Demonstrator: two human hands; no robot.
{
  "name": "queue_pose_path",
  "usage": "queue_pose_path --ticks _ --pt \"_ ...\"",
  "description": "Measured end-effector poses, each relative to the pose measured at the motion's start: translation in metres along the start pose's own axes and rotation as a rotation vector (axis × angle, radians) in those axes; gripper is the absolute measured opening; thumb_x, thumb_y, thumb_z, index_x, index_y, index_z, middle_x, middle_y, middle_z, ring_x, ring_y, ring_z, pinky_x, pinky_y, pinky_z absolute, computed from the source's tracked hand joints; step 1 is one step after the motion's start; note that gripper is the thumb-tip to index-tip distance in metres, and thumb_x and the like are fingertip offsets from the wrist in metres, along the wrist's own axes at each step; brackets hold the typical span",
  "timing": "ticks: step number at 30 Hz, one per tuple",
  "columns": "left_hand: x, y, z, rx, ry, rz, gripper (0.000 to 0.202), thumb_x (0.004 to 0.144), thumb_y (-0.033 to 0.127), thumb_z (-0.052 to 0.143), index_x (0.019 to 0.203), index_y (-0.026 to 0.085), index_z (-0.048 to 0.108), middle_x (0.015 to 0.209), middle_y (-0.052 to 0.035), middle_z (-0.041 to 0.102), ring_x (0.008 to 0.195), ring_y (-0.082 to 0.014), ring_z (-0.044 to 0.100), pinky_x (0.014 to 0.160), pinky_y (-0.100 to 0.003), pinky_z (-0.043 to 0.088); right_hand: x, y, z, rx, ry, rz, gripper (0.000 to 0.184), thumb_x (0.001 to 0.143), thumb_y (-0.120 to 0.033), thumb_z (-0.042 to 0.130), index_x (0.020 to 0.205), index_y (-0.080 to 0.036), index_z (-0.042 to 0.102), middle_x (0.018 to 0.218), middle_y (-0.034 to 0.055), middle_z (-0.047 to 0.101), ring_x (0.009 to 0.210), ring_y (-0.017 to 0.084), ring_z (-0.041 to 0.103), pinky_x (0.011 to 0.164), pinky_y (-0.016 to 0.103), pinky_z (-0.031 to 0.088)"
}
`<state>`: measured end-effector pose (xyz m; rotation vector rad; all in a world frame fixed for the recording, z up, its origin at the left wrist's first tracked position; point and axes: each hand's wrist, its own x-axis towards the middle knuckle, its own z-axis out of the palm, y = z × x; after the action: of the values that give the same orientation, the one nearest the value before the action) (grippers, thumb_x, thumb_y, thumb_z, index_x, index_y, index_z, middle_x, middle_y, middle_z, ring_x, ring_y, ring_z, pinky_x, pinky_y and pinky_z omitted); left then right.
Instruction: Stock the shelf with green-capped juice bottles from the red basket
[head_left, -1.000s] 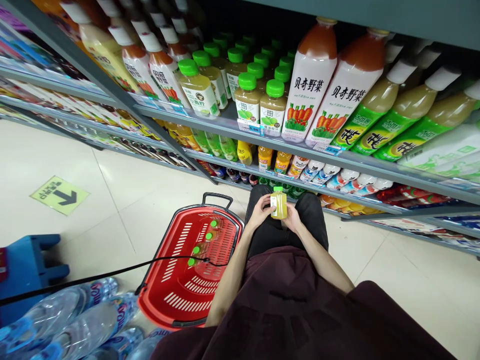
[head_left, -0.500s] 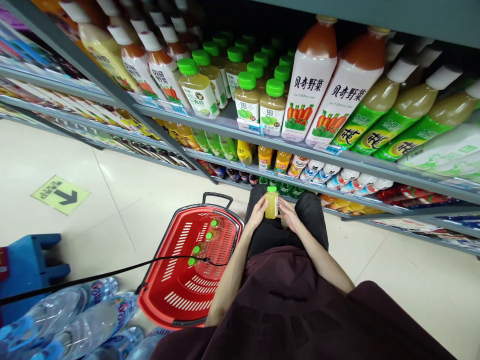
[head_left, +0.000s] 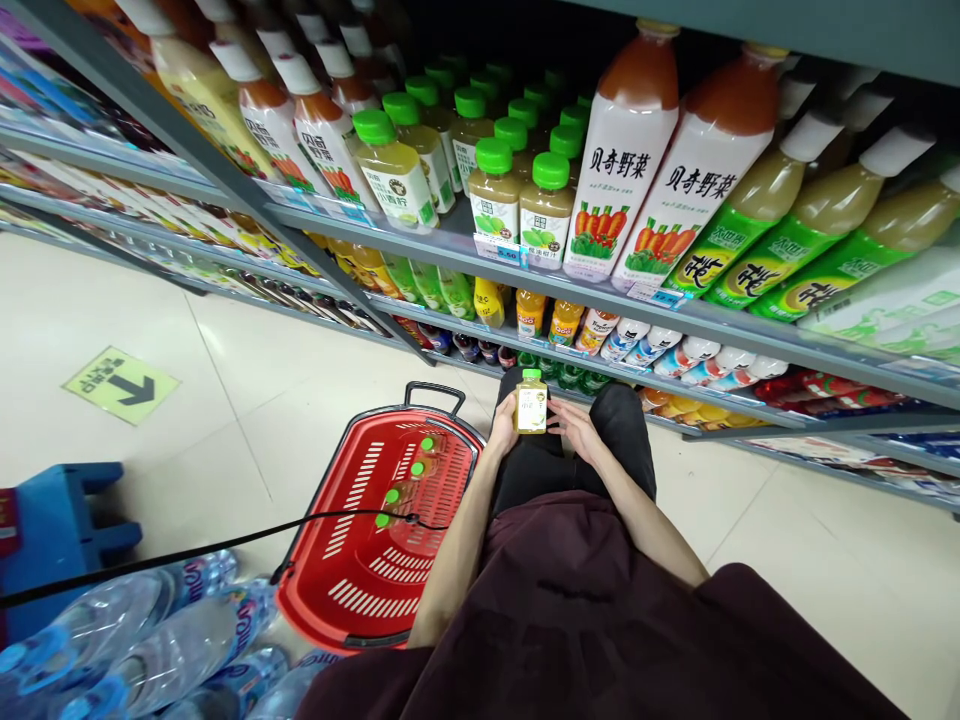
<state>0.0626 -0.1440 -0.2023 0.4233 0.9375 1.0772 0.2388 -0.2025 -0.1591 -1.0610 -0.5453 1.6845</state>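
Note:
A small juice bottle [head_left: 532, 404] with a green cap and white label stands upright over my lap. My left hand [head_left: 505, 424] is closed around its left side. Close by its right side is my right hand [head_left: 576, 424], fingers apart; whether the fingertips touch the bottle is hard to tell. To the left, a red shopping basket [head_left: 311, 560] rests on the floor, with several green-capped bottles [head_left: 418, 469] lying inside. Matching green-capped bottles [head_left: 546, 212] are lined up on the shelf ahead.
A shelf rack [head_left: 450, 240] full of drinks crosses the view ahead. Large water bottles [head_left: 180, 640] lie at lower left near a blue stool-like object [head_left: 67, 540]. A black strap [head_left: 247, 540] runs across the basket. A yellow-green arrow sign [head_left: 120, 385] marks the floor.
The juice bottle has turned so its label faces up at me, and it has shifted slightly left with my left hand. My right hand's fingers have loosened from around it.

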Motion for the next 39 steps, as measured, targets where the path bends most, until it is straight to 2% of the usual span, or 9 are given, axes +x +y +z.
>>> queue_pose_path --ticks 7,12,15,19,23,29,35,39 --pt "0.0007 0.0038 0.0029 -0.009 0.038 -0.039 0.05 0.085 0.052 0.073 0.115 0.012 0.068 0.107 -0.0115 0.079 0.098 -0.0272 0.075 0.086 -0.036 0.057 -0.0004 -0.0012 0.0003 -0.004 -0.025 0.009 0.037 0.08 -0.047 0.08 0.111 -0.029 0.08 0.137 0.0074 0.071 0.087 0.021 0.074 0.077 0.036 0.059" --pt "-0.0017 0.0071 0.0046 -0.02 -0.017 -0.142 0.061 0.089 0.062 0.064 0.121 0.01 0.068 0.109 -0.0158 0.078 0.101 -0.0312 0.074 0.086 -0.041 0.059 -0.0004 -0.002 0.0008 -0.012 -0.025 0.018 0.038 0.08 -0.049 0.079 0.111 -0.027 0.079 0.138 0.0092 0.07 0.086 0.021 0.075 0.077 0.037 0.058" --pt "-0.004 0.0081 0.0039 -0.007 -0.075 -0.166 0.068 0.088 0.066 0.062 0.123 0.008 0.067 0.108 -0.0179 0.077 0.1 -0.0326 0.075 0.085 -0.041 0.059 -0.0002 -0.0019 0.0012 -0.005 -0.023 0.018 0.038 0.079 -0.049 0.08 0.111 -0.027 0.079 0.137 0.0084 0.071 0.085 0.021 0.075 0.076 0.035 0.058" --pt "-0.005 0.0083 0.0026 0.034 -0.093 -0.113 0.073 0.081 0.066 0.072 0.125 0.008 0.063 0.1 -0.0165 0.078 0.087 -0.0287 0.076 0.081 -0.04 0.059 -0.0004 -0.0018 0.0019 0.001 -0.012 0.016 0.037 0.079 -0.049 0.08 0.11 -0.028 0.079 0.134 0.0073 0.073 0.084 0.02 0.075 0.075 0.035 0.058" --pt "-0.0058 0.0096 0.0036 0.054 -0.116 -0.064 0.075 0.075 0.063 0.081 0.124 0.01 0.06 0.101 -0.0149 0.077 0.084 -0.0266 0.076 0.081 -0.039 0.059 -0.0013 -0.0029 0.0026 -0.006 -0.016 0.013 0.037 0.08 -0.049 0.08 0.111 -0.027 0.078 0.134 0.0079 0.073 0.086 0.02 0.075 0.076 0.035 0.058" --pt "-0.0063 0.0097 0.0053 0.058 -0.11 -0.05 0.071 0.076 0.064 0.079 0.121 0.013 0.061 0.1 -0.0135 0.078 0.082 -0.026 0.076 0.079 -0.038 0.059 -0.0018 -0.004 0.0031 -0.001 -0.008 0.015 0.037 0.081 -0.047 0.079 0.112 -0.027 0.078 0.133 0.0084 0.073 0.086 0.021 0.075 0.075 0.034 0.058" --pt "-0.0053 0.008 0.0044 0.032 -0.103 -0.082 0.073 0.079 0.067 0.073 0.123 0.01 0.061 0.098 -0.0145 0.077 0.081 -0.0258 0.075 0.077 -0.037 0.058 -0.0018 -0.004 0.0032 0.0 -0.015 0.02 0.037 0.082 -0.047 0.078 0.114 -0.028 0.077 0.135 0.0074 0.072 0.087 0.021 0.075 0.074 0.034 0.059" --pt "-0.0058 0.0098 0.0042 0.031 -0.108 -0.087 0.076 0.075 0.068 0.076 0.121 0.01 0.061 0.097 -0.0141 0.078 0.078 -0.0251 0.075 0.074 -0.036 0.059 -0.0024 -0.0046 0.0029 -0.006 -0.027 0.021 0.036 0.083 -0.047 0.077 0.114 -0.029 0.076 0.137 0.0071 0.071 0.088 0.021 0.075 0.076 0.035 0.059"
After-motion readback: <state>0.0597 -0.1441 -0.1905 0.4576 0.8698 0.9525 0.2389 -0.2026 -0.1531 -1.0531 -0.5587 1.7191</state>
